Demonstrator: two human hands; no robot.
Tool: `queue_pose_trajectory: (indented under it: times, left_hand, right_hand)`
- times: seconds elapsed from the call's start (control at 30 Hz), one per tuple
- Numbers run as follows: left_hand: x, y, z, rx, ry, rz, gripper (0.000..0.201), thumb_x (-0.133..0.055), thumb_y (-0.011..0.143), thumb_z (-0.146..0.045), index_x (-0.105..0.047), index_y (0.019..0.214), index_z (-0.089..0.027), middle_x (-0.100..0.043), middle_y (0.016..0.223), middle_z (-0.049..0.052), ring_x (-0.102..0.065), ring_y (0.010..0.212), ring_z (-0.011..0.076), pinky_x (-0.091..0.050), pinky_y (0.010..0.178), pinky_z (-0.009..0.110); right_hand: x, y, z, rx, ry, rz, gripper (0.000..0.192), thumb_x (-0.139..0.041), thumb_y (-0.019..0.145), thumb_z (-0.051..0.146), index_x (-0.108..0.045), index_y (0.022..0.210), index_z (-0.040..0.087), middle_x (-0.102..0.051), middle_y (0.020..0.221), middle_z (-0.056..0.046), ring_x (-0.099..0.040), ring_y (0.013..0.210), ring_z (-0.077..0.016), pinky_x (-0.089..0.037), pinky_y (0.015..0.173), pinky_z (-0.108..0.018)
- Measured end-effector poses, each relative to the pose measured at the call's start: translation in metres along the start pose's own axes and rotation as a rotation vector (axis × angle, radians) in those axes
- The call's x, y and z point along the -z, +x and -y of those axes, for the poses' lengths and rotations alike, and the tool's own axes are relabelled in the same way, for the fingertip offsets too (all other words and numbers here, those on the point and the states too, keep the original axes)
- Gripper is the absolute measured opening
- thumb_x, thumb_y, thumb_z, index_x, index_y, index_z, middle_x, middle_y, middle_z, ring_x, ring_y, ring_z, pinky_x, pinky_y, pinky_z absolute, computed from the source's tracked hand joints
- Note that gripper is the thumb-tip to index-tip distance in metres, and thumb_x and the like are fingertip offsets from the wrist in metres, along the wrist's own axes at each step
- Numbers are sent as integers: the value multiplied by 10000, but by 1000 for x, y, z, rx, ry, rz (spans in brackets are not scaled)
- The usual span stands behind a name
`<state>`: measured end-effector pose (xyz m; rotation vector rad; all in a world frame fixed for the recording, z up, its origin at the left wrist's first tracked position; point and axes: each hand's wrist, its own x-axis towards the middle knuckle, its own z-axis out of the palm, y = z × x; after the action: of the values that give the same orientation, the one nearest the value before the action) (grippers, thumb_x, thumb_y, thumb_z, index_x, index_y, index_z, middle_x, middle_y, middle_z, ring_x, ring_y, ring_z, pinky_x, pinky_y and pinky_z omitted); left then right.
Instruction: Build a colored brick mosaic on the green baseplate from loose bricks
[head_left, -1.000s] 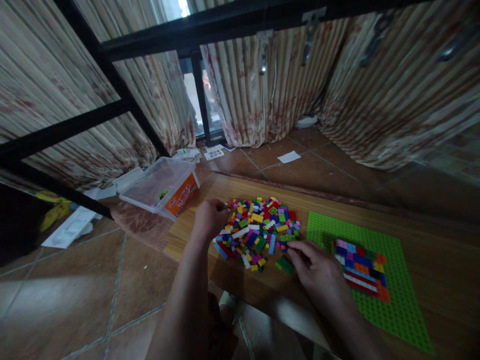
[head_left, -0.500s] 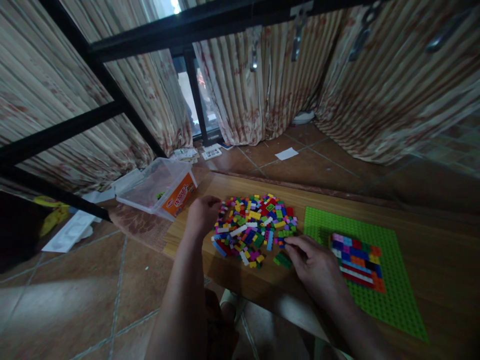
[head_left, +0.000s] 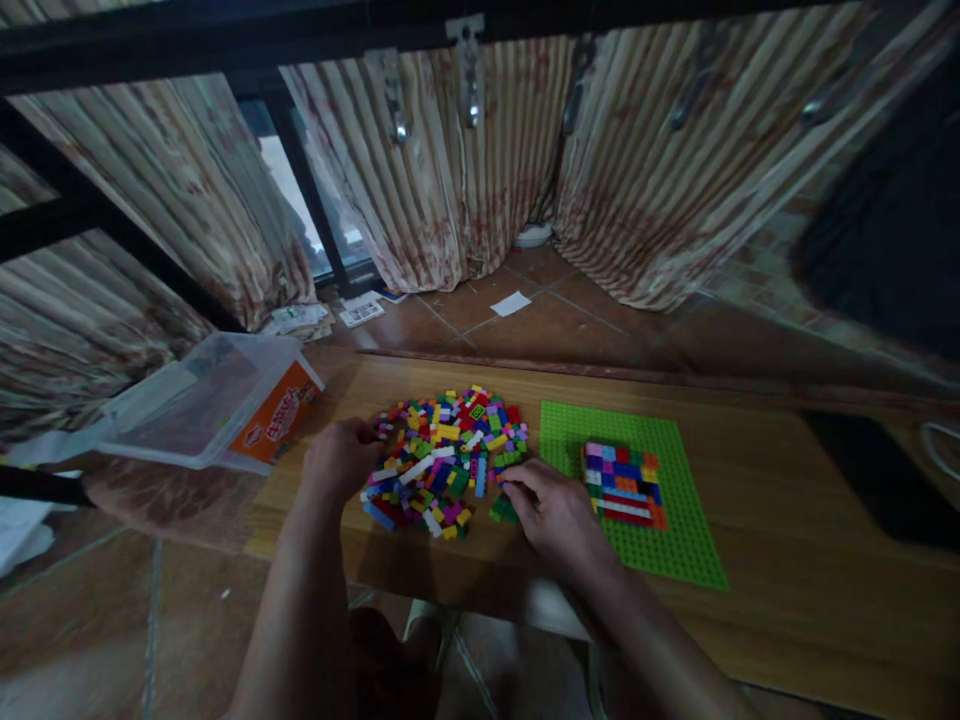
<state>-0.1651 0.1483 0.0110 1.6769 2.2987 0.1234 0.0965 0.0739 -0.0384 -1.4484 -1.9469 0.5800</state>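
Wooden surface [head_left: 750, 600] carrying a brick pile [head_left: 446, 455]; left hand [head_left: 341, 460] fingers curled at its edge, right hand [head_left: 551, 515] fingers pinching loose bricks beside a green baseplate [head_left: 675, 540].

I count 2 hands, left hand [head_left: 341, 458] and right hand [head_left: 553, 515], 1 brick pile [head_left: 446, 455], 1 green baseplate [head_left: 675, 530], 1 clear plastic tub [head_left: 202, 405], 1 wooden table [head_left: 787, 560].

Probably home: curtains [head_left: 450, 180], tiled floor [head_left: 570, 320], low wooden table [head_left: 765, 520].
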Motion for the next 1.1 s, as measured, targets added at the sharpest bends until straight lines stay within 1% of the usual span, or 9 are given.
queue_pose_trajectory:
  times: [0.1, 0.2, 0.3, 0.4, 0.5, 0.63, 0.7, 0.87, 1.1]
  left_hand:
    - [4, -2, -2, -31, -131, -28, 196, -609, 777, -317, -707, 866, -173, -726, 809, 73, -657, 768, 229, -403, 602, 272]
    - [4, -11, -16, -121, -466, -15, 197, -623, 762, -288, -675, 910, -168, -718, 820, 25, -647, 768, 196, -452, 654, 257]
    - [-5, -29, -44, -238, -854, 120, 198, -646, 739, -260, -646, 921, -182, -700, 840, -15, -627, 787, 162, -479, 712, 248]
    - [-21, -50, -79, -291, -1084, 308, 277, -712, 671, -262, -658, 927, -170, -703, 883, 12, -629, 788, 156, -502, 731, 261]
    - [-34, -64, -103, -357, -1146, 486, 290, -715, 661, -243, -678, 935, -156, -706, 902, 37, -637, 790, 152, -509, 737, 265]
    - [-45, -72, -117, -417, -1168, 621, 266, -721, 668, -229, -682, 917, -144, -703, 875, 43, -642, 779, 151, -506, 727, 267]
    - [-48, -74, -121, -414, -1174, 645, 266, -742, 660, -231, -671, 901, -142, -699, 844, 39, -641, 777, 152, -500, 723, 263]
    - [-51, -81, -132, -389, -1213, 693, 288, -776, 636, -244, -655, 878, -146, -696, 807, 26, -641, 758, 145, -479, 697, 244]
    - [-53, -87, -147, -336, -1238, 790, 324, -792, 656, -267, -655, 918, -132, -693, 787, 25, -623, 712, 128, -451, 639, 219]
  right_hand:
    - [1, 0, 1, 12, 27, -32, 184, -493, 918, 178, -669, 900, 226, -690, 868, -29, -648, 823, -169, -485, 760, -284]
    - [4, 1, 4, 23, 70, -106, 186, -493, 918, 166, -668, 897, 224, -686, 858, -32, -649, 818, -168, -493, 752, -279]
    - [12, 1, 7, 7, 140, -198, 173, -509, 915, 168, -668, 950, 226, -693, 901, -33, -657, 844, -163, -505, 763, -269]
    - [22, 0, 8, -30, 193, -252, 206, -545, 903, 190, -648, 1078, 228, -691, 1004, -45, -650, 905, -170, -514, 811, -286]
    - [34, -3, 5, -53, 199, -230, 282, -584, 884, 209, -621, 1162, 228, -675, 1030, -50, -638, 866, -169, -524, 798, -299]
    - [46, -8, -3, -31, 170, -193, 257, -599, 876, 224, -639, 1130, 228, -684, 979, -40, -635, 804, -165, -529, 754, -292]
    - [51, -11, -7, -13, 146, -197, 236, -595, 880, 218, -652, 1108, 233, -691, 976, -36, -646, 821, -168, -532, 772, -293]
    - [62, -20, -16, 37, 94, -220, 187, -570, 906, 219, -677, 1056, 249, -711, 1003, -34, -664, 974, -193, -506, 938, -367]
    - [74, -28, -26, -5, 112, -211, 214, -575, 907, 244, -678, 1093, 252, -691, 1063, -56, -644, 1034, -206, -536, 859, -348]
